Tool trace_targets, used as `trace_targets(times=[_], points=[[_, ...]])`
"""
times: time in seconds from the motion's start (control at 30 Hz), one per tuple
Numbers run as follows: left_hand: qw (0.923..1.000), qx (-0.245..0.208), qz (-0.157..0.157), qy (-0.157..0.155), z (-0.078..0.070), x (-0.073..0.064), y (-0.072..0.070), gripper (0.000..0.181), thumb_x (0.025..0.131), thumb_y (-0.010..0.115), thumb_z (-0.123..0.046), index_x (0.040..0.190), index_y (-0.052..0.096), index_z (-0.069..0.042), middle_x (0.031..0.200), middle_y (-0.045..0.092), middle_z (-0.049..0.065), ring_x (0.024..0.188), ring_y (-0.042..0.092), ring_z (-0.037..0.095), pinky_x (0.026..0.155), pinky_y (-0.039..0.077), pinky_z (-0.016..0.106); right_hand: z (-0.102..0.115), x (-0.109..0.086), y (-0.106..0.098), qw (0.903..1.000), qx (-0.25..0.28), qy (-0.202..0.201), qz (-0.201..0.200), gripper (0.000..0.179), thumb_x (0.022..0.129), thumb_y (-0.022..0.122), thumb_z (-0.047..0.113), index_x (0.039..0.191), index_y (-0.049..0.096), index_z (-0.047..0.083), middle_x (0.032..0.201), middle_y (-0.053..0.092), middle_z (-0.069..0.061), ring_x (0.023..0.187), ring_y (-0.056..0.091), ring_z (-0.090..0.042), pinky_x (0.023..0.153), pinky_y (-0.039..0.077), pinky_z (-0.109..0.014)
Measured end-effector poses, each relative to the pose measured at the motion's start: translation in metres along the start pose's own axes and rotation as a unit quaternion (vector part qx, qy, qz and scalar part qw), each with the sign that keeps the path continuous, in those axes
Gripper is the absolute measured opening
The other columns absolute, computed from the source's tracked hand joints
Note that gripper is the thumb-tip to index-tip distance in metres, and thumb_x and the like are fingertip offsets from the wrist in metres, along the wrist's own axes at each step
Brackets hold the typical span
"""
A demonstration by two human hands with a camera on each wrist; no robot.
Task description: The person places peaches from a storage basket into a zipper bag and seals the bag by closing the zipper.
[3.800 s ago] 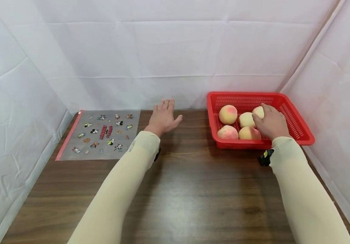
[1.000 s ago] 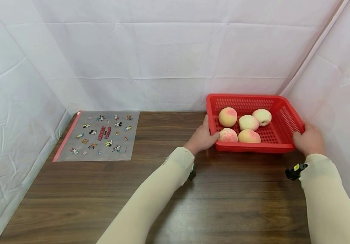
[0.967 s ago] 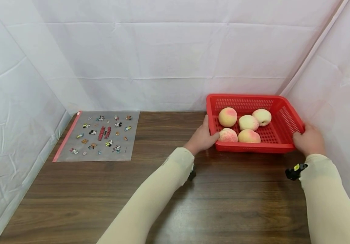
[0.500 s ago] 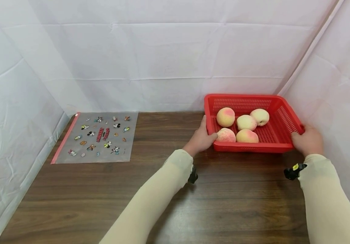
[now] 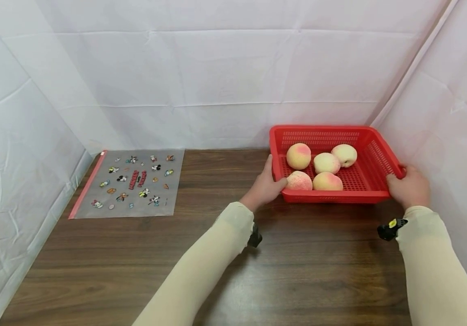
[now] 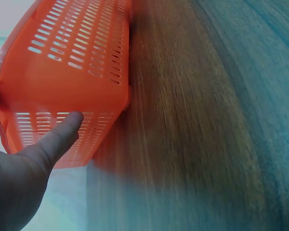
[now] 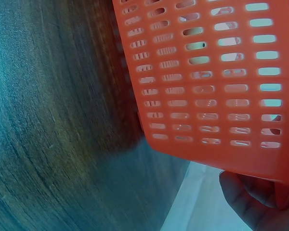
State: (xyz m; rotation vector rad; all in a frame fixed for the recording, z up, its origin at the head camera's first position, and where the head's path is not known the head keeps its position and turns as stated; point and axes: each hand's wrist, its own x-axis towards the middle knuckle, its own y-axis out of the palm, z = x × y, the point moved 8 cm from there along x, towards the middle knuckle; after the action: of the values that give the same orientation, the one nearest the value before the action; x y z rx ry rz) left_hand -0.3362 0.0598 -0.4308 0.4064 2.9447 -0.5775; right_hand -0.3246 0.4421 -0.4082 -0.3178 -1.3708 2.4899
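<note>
A red plastic basket [image 5: 364, 197] with slotted walls stands at the back right of the table, holding several peaches [image 5: 298, 156]. At its left side is my left hand [image 5: 264, 188], thumb over the rim near the front corner. Straight fingers [image 6: 62, 134] of that hand lie against the slotted outer wall in the left wrist view. My right hand [image 5: 412, 186] grips the right rim, its fingers [image 7: 243, 195] curled under the rim's edge in the right wrist view. The right thumb rests toward the basket's inside.
On the left of the dark wooden table [image 5: 233, 271] lies a flat translucent zip bag [image 5: 164, 181] with cartoon prints and a red slider edge. White cloth walls [image 5: 225, 68] enclose the back and both sides, the right one close beside my right hand.
Earlier my left hand hovered flat over the table and my right hand was on a peach in the basket. Both hands then took the basket's sides, and it has shifted slightly left.
</note>
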Motion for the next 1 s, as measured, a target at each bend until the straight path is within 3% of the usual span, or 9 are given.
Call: trace_targets(times=[0.2, 0.6, 1.0], points=[[0.9999, -0.013, 0.002, -0.004, 0.004, -0.004, -0.004, 0.090, 0.091, 0.060, -0.024, 0.155, -0.002, -0.036, 0.147, 0.042, 0.003, 0.111, 0.055, 0.019, 0.101, 0.048, 0.040, 0.003, -0.003, 0.003, 0.9997, 0.022, 0.007, -0.002, 0.071, 0.096, 0.044, 0.039, 0.152, 0.023, 0.002, 0.138, 0.041, -0.032, 0.113, 0.043, -0.047, 0.085, 0.049, -0.060], [0.9998, -0.019, 0.000, -0.008, 0.013, -0.011, -0.016, 0.091, 0.090, 0.062, -0.027, 0.156, -0.001, -0.033, 0.151, 0.037, 0.003, 0.117, 0.053, 0.020, 0.102, 0.047, 0.041, 0.009, -0.005, 0.011, 0.9992, 0.041, 0.002, -0.001, 0.071, 0.095, 0.043, 0.041, 0.152, 0.024, 0.003, 0.136, 0.044, -0.030, 0.110, 0.047, -0.045, 0.081, 0.052, -0.056], [0.9998, -0.019, -0.004, 0.002, 0.017, -0.016, -0.029, 0.092, 0.090, 0.062, -0.026, 0.156, -0.001, -0.033, 0.151, 0.038, 0.003, 0.119, 0.052, 0.020, 0.103, 0.046, 0.041, 0.018, -0.014, 0.020, 0.9986, 0.048, 0.021, 0.007, 0.072, 0.095, 0.041, 0.043, 0.154, 0.019, 0.008, 0.137, 0.043, -0.031, 0.110, 0.047, -0.045, 0.080, 0.052, -0.055]])
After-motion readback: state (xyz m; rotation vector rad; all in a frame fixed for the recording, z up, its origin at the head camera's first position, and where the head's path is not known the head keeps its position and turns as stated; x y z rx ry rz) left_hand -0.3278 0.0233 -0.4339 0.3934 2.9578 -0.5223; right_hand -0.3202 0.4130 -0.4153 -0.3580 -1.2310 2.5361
